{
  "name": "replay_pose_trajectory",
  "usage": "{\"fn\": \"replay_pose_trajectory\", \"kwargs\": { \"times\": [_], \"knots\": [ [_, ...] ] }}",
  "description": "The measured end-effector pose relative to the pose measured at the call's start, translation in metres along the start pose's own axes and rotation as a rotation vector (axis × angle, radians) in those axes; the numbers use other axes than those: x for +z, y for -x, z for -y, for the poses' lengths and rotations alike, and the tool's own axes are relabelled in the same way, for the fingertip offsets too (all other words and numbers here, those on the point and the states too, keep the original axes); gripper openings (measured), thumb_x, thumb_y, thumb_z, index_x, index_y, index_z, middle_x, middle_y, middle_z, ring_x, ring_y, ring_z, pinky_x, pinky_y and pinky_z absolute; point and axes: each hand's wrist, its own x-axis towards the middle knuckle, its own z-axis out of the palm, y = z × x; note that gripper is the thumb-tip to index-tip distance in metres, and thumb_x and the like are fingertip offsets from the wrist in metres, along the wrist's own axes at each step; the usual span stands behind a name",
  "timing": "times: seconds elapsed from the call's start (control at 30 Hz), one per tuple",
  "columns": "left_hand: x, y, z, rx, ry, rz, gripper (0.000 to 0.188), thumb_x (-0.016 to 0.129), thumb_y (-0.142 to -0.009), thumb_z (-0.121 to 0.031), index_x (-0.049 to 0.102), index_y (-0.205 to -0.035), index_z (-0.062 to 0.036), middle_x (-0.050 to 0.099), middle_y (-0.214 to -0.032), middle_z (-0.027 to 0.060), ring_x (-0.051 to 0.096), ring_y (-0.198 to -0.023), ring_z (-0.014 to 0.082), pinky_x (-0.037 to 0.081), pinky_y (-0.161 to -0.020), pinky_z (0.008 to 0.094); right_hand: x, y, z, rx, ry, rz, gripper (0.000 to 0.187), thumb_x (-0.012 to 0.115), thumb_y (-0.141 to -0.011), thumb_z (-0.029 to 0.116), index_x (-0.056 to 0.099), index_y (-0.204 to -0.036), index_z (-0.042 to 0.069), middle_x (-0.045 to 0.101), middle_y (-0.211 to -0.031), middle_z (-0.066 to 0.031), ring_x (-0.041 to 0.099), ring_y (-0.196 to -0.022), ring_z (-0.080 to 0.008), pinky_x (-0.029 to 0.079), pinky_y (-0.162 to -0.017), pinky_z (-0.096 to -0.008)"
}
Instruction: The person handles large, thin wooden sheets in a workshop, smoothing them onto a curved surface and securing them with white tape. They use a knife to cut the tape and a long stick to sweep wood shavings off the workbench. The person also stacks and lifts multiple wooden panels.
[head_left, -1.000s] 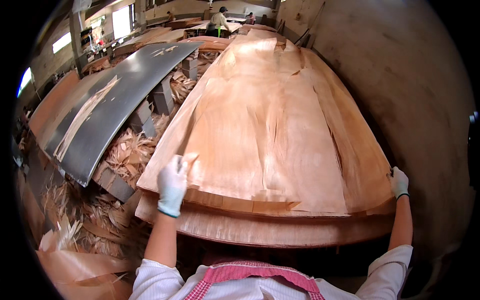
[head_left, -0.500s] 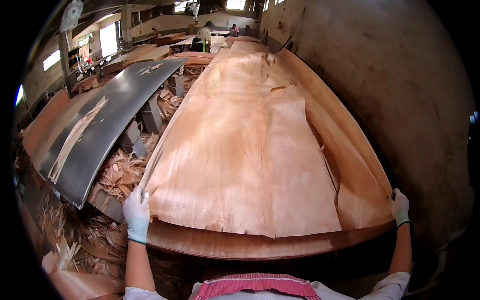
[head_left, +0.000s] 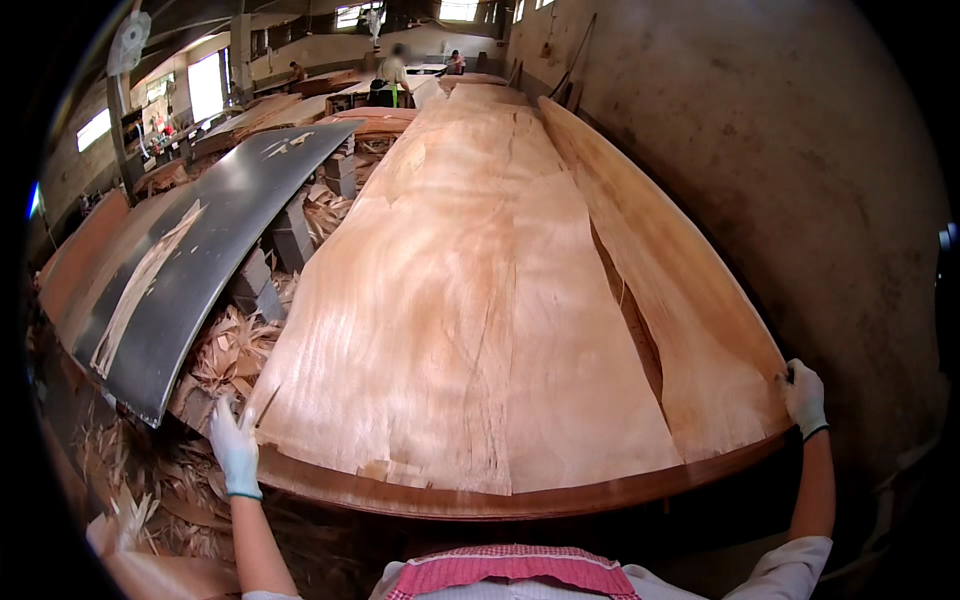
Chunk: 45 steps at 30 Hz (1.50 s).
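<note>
Thin wood veneer sheets (head_left: 430, 330) lie lengthwise over a long stack (head_left: 400, 493), whose darker brown edge shows along the front. A separate veneer strip (head_left: 690, 320) runs down the right side, with a narrow dark gap between it and the wider sheet. In a white glove, my left hand (head_left: 236, 450) is just beside the near left corner, fingers apart and holding nothing. My right hand (head_left: 804, 398), also gloved, pinches the strip's near right corner between thumb and bent fingers.
To the left, a dark smooth panel (head_left: 215, 250) rests aslant, a torn veneer strip on it. Grey blocks (head_left: 258, 285) and veneer scraps (head_left: 232, 350) fill the space between. A bare wall (head_left: 780, 180) bounds the right side. A person (head_left: 392, 72) stands far ahead among other stacks.
The veneer has flattened and spread out, its near left part shifting left and toward me. The folds on the right have smoothed. My left hand has moved left and let go of the edge.
</note>
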Motion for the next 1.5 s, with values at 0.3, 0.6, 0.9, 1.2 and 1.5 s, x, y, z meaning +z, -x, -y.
{"fn": "replay_pose_trajectory", "kwargs": {
  "times": [0.3, 0.6, 0.9, 1.2, 1.5],
  "knots": [
    [0.026, 0.041, 0.015, -0.74, 1.147, 0.245, 0.065, 0.055, -0.094, -0.02, 0.024, -0.143, 0.0075, 0.039, -0.142, 0.0218, 0.041, -0.129, 0.0312, 0.032, -0.108, 0.0372, -0.012, 0.001, 0.017, -0.038, -0.114, -0.018, 0.024, 0.069, -0.083, 0.019, 0.059, -0.093, 0.0, 0.063, -0.081, -0.0211, 0.059, -0.077, -0.0408, 0.047, -0.066, -0.0425],
    [0.024, 0.012, -0.011, -0.202, 0.869, -0.19, 0.066, 0.047, -0.087, 0.004, 0.022, -0.148, 0.0007, 0.023, -0.154, 0.0159, 0.021, -0.143, 0.026, 0.017, -0.116, 0.0378, -0.029, -0.003, 0.012, -0.034, -0.566, 0.061, 0.026, 0.07, -0.085, 0.02, 0.056, -0.081, -0.002, 0.05, -0.066, 0.0007, 0.045, -0.065, -0.0084, 0.039, -0.057, -0.029],
    [-0.011, -0.012, -0.054, 0.038, 0.657, -0.239, 0.063, 0.041, -0.086, 0.009, 0.027, -0.146, 0.0006, 0.03, -0.151, 0.0156, 0.027, -0.141, 0.0253, 0.022, -0.115, 0.0374, -0.008, -0.015, -0.042, 0.031, -0.499, 0.016, 0.02, 0.067, -0.085, 0.015, 0.057, -0.082, -0.003, 0.053, -0.068, -0.003, 0.045, -0.065, -0.0102, 0.04, -0.059, -0.0295],
    [0.006, -0.026, -0.02, -0.023, 0.547, -0.186, 0.033, 0.041, -0.09, 0.003, 0.057, -0.119, 0.0083, 0.061, -0.118, 0.0179, 0.057, -0.112, 0.0273, 0.041, -0.102, 0.0358, 0.011, -0.018, -0.043, 0.055, -0.265, -0.028, 0.022, 0.066, -0.082, 0.013, 0.059, -0.091, -0.005, 0.061, -0.08, -0.0187, 0.06, -0.075, -0.0288, 0.046, -0.069, -0.0385],
    [0.077, -0.06, -0.023, -0.017, 0.589, -0.282, 0.03, 0.042, -0.091, 0.004, 0.058, -0.116, 0.0081, 0.063, -0.113, 0.0178, 0.059, -0.108, 0.0263, 0.043, -0.098, 0.0348, 0.054, -0.088, 0.006, 0.023, -0.16, -0.038, 0.026, 0.067, -0.082, 0.021, 0.058, -0.087, -0.003, 0.06, -0.077, -0.0198, 0.059, -0.074, -0.0359, 0.045, -0.066, -0.0422]
  ]
}}
